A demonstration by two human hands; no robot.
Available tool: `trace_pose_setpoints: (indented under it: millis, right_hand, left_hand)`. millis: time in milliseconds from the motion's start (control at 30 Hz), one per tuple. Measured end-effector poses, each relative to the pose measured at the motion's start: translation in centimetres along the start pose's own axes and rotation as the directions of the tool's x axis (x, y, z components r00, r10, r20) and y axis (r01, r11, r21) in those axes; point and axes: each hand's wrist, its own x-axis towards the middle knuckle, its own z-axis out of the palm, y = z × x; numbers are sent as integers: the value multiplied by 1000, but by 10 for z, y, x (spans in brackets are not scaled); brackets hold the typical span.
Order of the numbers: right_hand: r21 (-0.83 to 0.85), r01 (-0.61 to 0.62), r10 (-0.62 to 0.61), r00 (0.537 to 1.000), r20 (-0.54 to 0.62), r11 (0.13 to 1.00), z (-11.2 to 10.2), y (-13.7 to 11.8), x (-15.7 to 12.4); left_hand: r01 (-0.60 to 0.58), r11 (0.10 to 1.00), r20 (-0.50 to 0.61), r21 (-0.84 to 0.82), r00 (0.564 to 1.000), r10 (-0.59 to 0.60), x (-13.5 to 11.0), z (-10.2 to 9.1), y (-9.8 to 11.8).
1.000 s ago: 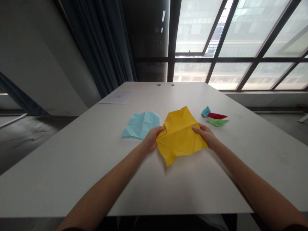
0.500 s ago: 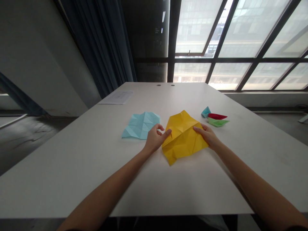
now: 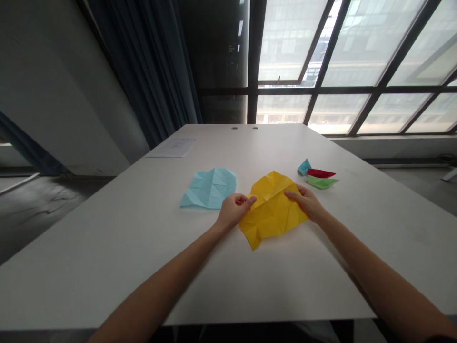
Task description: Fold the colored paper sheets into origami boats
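Observation:
Between my hands is a yellow sheet of paper (image 3: 273, 209), crossed by many creases and bent unevenly, one corner pointing down toward me. My left hand (image 3: 235, 208) pinches its left edge between thumb and curled fingers. On the right side, my right hand (image 3: 307, 202) grips the sheet with the thumb on top and the fingers behind it, partly hidden. A light blue creased sheet (image 3: 209, 188) lies on the table just beyond and left of my left hand.
Past my right hand sit a small blue folded paper piece (image 3: 304, 167), a red folded paper boat (image 3: 321, 173) and a green one (image 3: 322, 182). Printed white sheets (image 3: 172, 147) lie at the far left of the white table (image 3: 278, 281). Windows and a curtain stand behind.
The left hand's fingers have curled in closer on the yellow paper's edge. The sheet's far edge has dropped slightly and looks flatter; the right hand keeps its grip.

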Motion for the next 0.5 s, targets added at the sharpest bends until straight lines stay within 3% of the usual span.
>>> trace_pose_setpoints:
  millis: [100, 200, 333, 400, 433, 500]
  right_hand:
    - [5, -3, 3, 1000, 3, 1000, -1, 0, 1]
    - [21, -5, 5, 1000, -7, 1000, -6, 0, 2]
    - [52, 3, -2, 1000, -5, 999, -7, 0, 2]
    - [78, 10, -14, 998, 58, 997, -1, -2, 3]
    - [89, 13, -22, 994, 103, 996, 4, -3, 5]
    - [96, 13, -31, 981, 190, 995, 19, -7, 10]
  left_hand:
    - [143, 975, 82, -169, 988, -130, 1, 6, -3]
    - [172, 912, 42, -373, 985, -168, 5, 3, 0]
    - [138, 670, -40, -730, 969, -244, 15, -19, 10]
    - [133, 590, -26, -796, 967, -253, 23, -34, 15]
    - [117, 599, -38, -792, 970, -240, 27, -41, 17]
    - [50, 698, -123, -714, 973, -195, 38, -57, 20]
